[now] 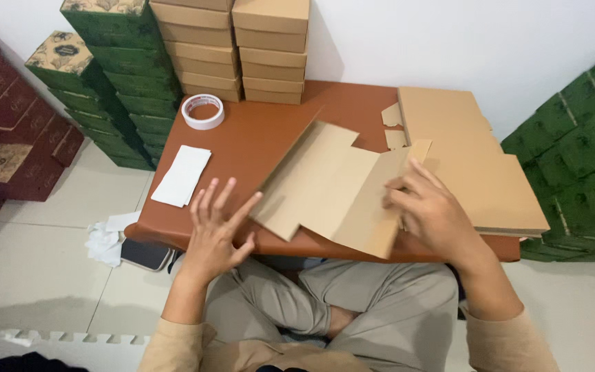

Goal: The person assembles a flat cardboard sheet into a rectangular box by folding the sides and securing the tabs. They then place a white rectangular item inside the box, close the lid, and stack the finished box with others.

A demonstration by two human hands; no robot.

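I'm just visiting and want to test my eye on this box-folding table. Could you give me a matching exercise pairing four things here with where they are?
Things:
1. roll of tape
2. white paper slips
3. stack of flat cardboard blanks
4. folded brown boxes

Places:
A. under the right hand's far side, along the table's right edge
B. near the table's left edge
C. stacked against the wall at the table's back
D. table's back left, in front of the boxes

Pairs: 1-D, 2-B, 3-A, 4-C
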